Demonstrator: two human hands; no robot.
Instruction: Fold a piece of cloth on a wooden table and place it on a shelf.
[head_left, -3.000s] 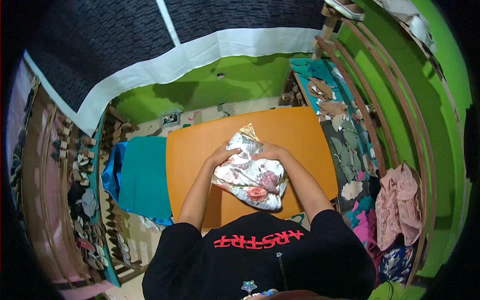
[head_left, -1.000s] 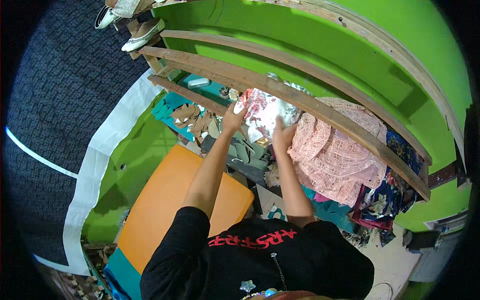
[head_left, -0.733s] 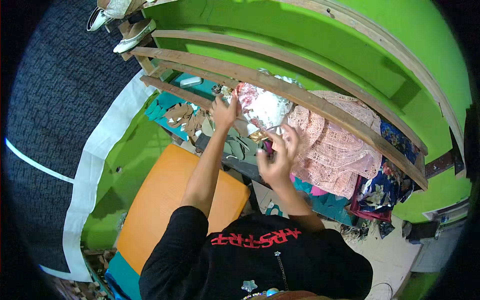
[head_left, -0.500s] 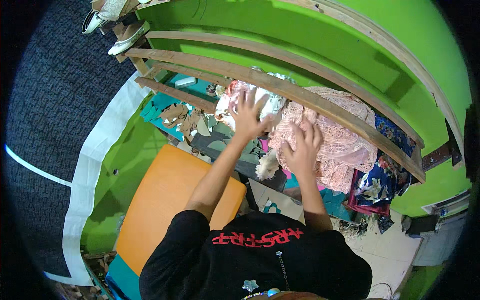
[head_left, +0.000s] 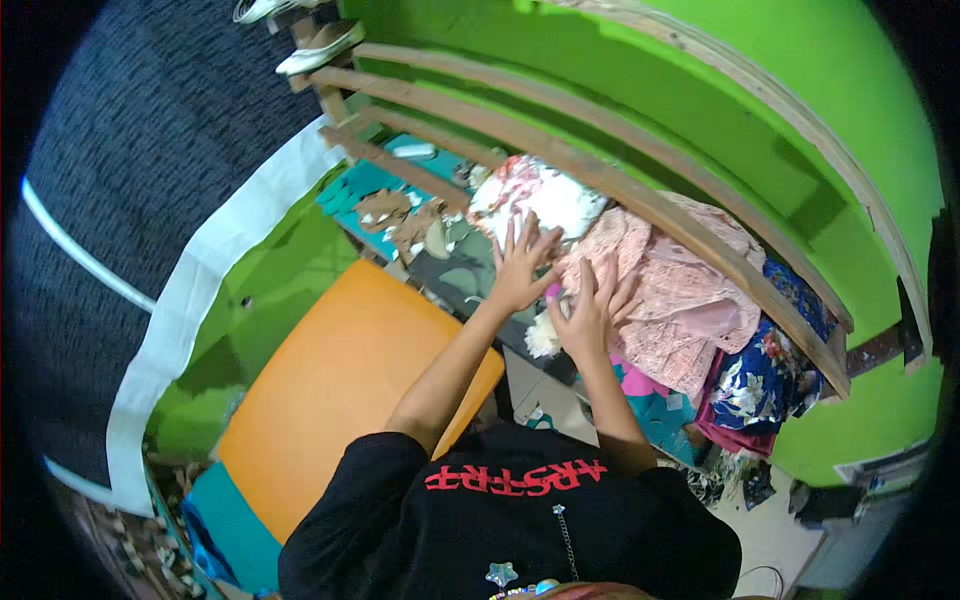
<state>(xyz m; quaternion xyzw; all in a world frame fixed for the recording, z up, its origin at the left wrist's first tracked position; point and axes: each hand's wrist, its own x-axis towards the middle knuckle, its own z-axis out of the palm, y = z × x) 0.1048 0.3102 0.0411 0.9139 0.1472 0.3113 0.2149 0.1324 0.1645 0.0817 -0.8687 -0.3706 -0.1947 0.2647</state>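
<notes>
My left hand (head_left: 522, 268) has its fingers spread at the lower edge of a white cloth with reddish print (head_left: 550, 205). Just right of it, my right hand (head_left: 590, 318) lies with fingers stretched and apart over the left edge of a pink lace cloth (head_left: 690, 300). Neither hand grips anything. Between my wrists is a cream fluffy piece (head_left: 542, 336). Dark grey-green cloth (head_left: 455, 270) spreads below and left of my left hand. Whether the fingertips press into the fabric is hard to tell.
Wooden rails (head_left: 560, 155) cross above the fabrics along a green wall (head_left: 720, 130). An orange padded panel (head_left: 350, 380) stands at the left. Brown scraps (head_left: 415, 222) lie on teal cloth. Navy floral fabric (head_left: 745, 385) hangs right. Shoes (head_left: 322, 50) sit at the rail's far-left end.
Both hands have come lower and closer together. The pink lace lies smoother, with more magenta cloth showing beneath it. The whole view has turned slightly.
</notes>
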